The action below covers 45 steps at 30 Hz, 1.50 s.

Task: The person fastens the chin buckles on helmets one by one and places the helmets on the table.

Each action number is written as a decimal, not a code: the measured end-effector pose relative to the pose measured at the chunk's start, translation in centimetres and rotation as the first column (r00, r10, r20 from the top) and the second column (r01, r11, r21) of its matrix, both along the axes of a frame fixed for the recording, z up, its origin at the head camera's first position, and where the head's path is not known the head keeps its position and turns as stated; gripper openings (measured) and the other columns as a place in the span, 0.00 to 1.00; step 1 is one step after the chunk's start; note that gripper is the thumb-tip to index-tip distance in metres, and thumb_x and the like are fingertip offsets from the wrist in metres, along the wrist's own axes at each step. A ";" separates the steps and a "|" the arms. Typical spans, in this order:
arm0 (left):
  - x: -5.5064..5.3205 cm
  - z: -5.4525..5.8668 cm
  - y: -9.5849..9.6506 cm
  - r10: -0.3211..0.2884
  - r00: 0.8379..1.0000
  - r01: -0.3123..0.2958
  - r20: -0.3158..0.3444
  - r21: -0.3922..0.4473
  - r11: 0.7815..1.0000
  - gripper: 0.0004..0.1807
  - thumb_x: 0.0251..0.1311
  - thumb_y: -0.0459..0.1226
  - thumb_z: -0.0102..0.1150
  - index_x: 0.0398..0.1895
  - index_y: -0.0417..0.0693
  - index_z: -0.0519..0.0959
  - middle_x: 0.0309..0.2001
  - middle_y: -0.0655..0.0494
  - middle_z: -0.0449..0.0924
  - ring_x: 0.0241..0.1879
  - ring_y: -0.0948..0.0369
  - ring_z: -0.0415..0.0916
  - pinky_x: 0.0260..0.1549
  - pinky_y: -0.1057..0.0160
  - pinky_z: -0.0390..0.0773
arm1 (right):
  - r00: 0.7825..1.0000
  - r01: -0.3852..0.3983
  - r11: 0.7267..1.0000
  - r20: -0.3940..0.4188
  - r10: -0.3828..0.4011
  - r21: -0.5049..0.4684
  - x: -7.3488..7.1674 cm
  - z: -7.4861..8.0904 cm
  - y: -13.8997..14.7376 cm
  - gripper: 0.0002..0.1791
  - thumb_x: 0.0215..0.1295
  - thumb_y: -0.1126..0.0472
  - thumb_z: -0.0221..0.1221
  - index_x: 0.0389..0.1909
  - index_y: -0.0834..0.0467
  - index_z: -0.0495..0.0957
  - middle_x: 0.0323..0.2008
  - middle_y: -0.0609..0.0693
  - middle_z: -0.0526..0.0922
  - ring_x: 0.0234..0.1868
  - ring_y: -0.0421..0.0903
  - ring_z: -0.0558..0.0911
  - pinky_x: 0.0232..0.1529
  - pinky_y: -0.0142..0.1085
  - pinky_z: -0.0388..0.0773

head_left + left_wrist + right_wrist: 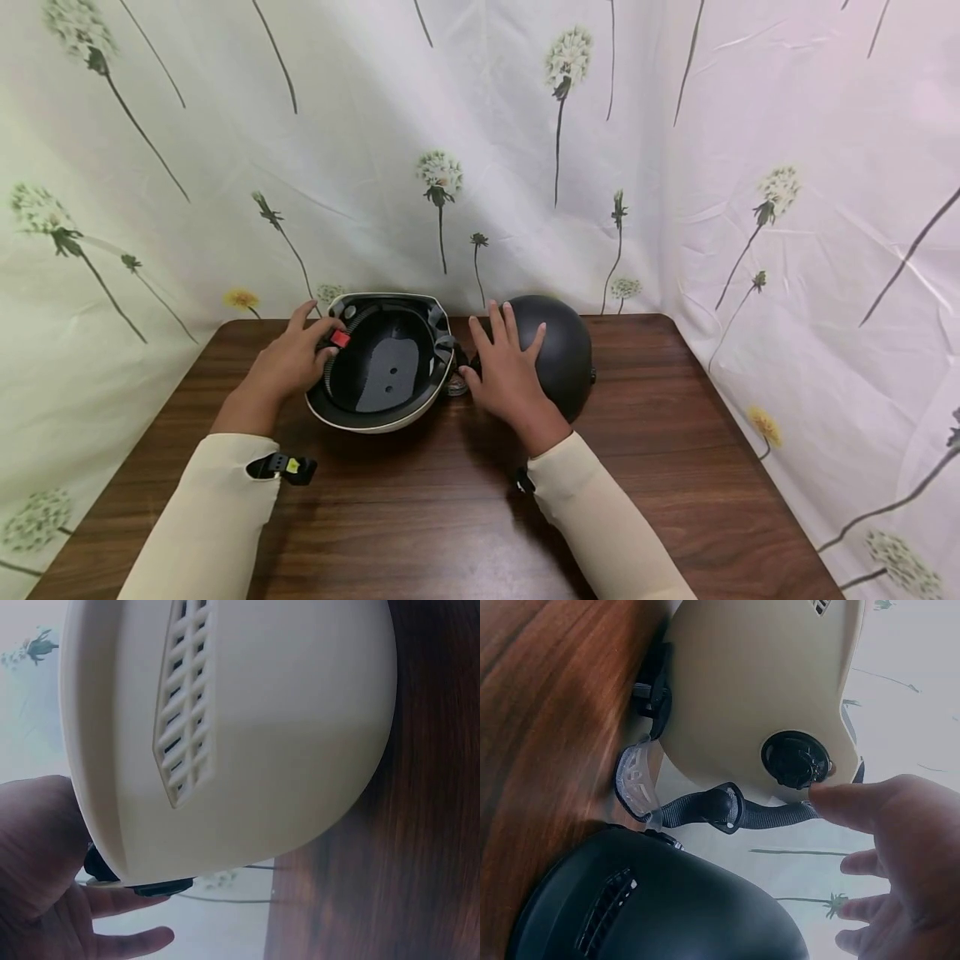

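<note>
A cream helmet [390, 423] lies upside down on the table, its black padded inside facing up. My left hand [292, 354] is at its left rim, thumb and forefinger pinching a black strap buckle with a red button [341, 338]. In the left wrist view, the helmet's vented shell [292, 735] hides part of that hand. My right hand [510, 371] has spread fingers, partly over a black helmet [558, 354] in the head view. Its thumb touches the cream helmet's side near a round black knob [795, 759] in the right wrist view.
A dark strap [780, 816] with a clear chin cup [636, 780] hangs between the two helmets. Both stand near the back edge of the brown wooden table [420, 517]. A white flowered curtain [360, 125] rises behind and beside it.
</note>
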<state>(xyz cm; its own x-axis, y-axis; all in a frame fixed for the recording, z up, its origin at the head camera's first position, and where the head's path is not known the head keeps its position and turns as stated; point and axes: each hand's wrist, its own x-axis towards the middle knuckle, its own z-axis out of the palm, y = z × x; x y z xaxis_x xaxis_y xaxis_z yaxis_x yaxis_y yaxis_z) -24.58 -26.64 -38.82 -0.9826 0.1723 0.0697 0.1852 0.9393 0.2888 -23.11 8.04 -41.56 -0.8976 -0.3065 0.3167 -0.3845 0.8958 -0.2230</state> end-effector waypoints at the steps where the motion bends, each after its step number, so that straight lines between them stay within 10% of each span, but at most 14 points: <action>1: 0.0 0.0 0.0 0.002 1.000 -0.002 -0.003 0.004 1.000 0.21 0.78 0.41 0.53 0.70 0.57 0.69 0.83 0.35 0.37 0.50 0.29 0.81 0.42 0.30 0.78 | 1.000 0.004 1.000 -0.005 -0.004 -0.002 -0.1 0.1 -0.1 0.43 0.73 0.42 0.62 0.83 0.47 0.56 0.86 0.55 0.41 0.87 0.56 0.37 0.73 0.79 0.30; 24: -0.2 -0.8 -0.3 -0.009 1.000 0.010 -0.006 0.074 0.997 0.18 0.80 0.44 0.51 0.67 0.56 0.68 0.83 0.34 0.39 0.53 0.25 0.78 0.46 0.28 0.75 | 0.989 0.011 0.996 -0.143 -0.023 -0.085 -1.9 -1.1 -1.6 0.09 0.72 0.54 0.66 0.49 0.47 0.88 0.74 0.52 0.72 0.84 0.56 0.57 0.74 0.79 0.38; 30: -0.1 -1.1 -0.5 -0.026 0.999 0.029 -0.038 0.073 0.997 0.16 0.79 0.42 0.53 0.65 0.55 0.69 0.83 0.34 0.40 0.40 0.35 0.83 0.35 0.38 0.77 | 0.970 -0.035 0.981 -0.242 -0.013 -0.193 -1.8 -0.9 -1.5 0.06 0.72 0.62 0.61 0.34 0.55 0.82 0.62 0.54 0.83 0.74 0.54 0.73 0.75 0.68 0.59; 33: -0.1 -1.1 -0.5 -0.022 0.999 0.025 -0.042 0.074 0.997 0.16 0.79 0.42 0.53 0.65 0.55 0.69 0.83 0.35 0.40 0.39 0.36 0.84 0.34 0.39 0.77 | 0.968 -0.088 0.944 -0.250 0.007 -0.317 -1.8 -0.8 -1.2 0.06 0.70 0.66 0.56 0.31 0.58 0.73 0.45 0.56 0.86 0.45 0.52 0.85 0.51 0.47 0.79; 36: -0.1 -1.0 -0.4 -0.015 1.000 0.017 -0.027 0.076 0.997 0.17 0.79 0.42 0.53 0.65 0.55 0.68 0.84 0.36 0.39 0.43 0.33 0.83 0.37 0.36 0.77 | 0.978 -0.122 0.885 -0.205 0.031 -0.449 -1.6 -0.6 -0.9 0.02 0.71 0.66 0.51 0.37 0.58 0.69 0.27 0.56 0.80 0.19 0.45 0.71 0.25 0.36 0.65; 45: 0.0 -1.0 -0.5 -0.005 1.000 0.006 -0.007 0.078 0.997 0.17 0.80 0.44 0.51 0.66 0.55 0.67 0.84 0.36 0.38 0.51 0.26 0.80 0.43 0.29 0.76 | 0.981 -0.186 0.701 -0.164 0.100 -0.688 -1.3 0.2 -0.5 0.04 0.80 0.64 0.39 0.47 0.59 0.61 0.19 0.46 0.60 0.15 0.40 0.58 0.20 0.34 0.57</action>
